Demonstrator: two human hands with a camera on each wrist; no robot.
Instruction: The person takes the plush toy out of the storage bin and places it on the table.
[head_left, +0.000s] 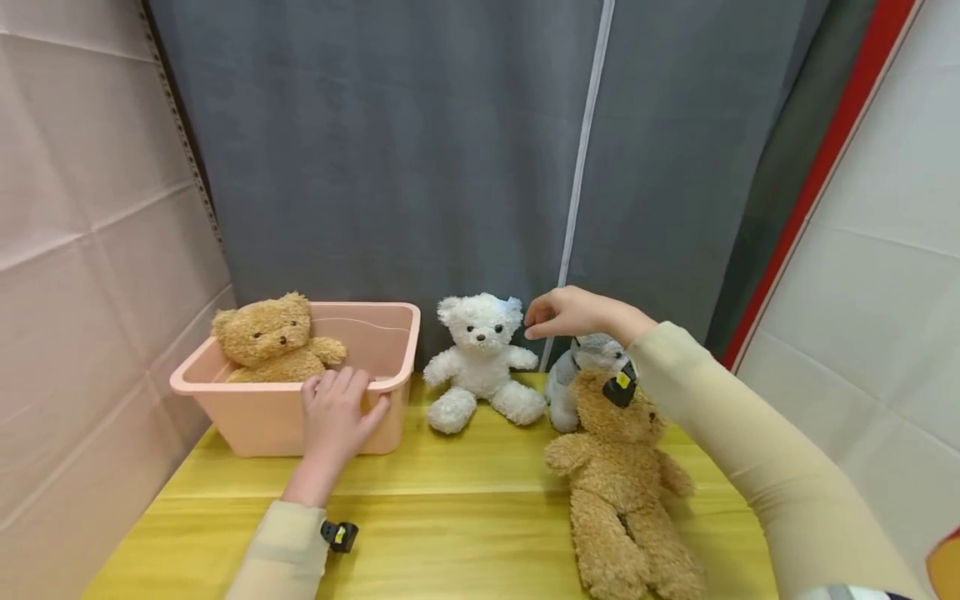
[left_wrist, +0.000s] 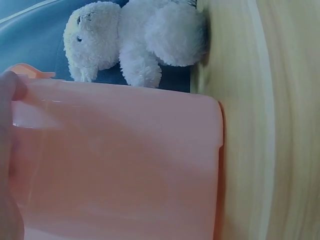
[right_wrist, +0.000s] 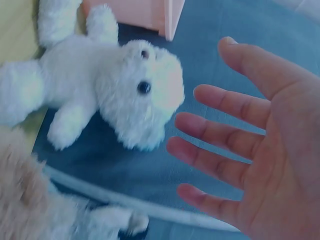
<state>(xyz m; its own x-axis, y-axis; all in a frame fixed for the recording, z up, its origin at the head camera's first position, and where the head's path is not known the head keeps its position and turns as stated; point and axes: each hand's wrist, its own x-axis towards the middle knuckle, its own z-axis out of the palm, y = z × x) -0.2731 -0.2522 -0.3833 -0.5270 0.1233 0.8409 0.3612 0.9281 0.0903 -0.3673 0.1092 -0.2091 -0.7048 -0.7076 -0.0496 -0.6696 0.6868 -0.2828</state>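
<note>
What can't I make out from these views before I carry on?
- Floor of the pink bin: head view, hidden by its front wall.
- Tan bear inside: head view, lower body hidden by that wall.
- Gray plush toy: head view, partly hidden by the brown bear in front.
- Left hand: left wrist view, mostly cut off by the left edge.

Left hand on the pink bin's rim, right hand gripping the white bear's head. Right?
One fix: the right hand is open beside the white bear's head, not gripping it, as the right wrist view shows. Left hand on the pink bin's rim stands.
</note>
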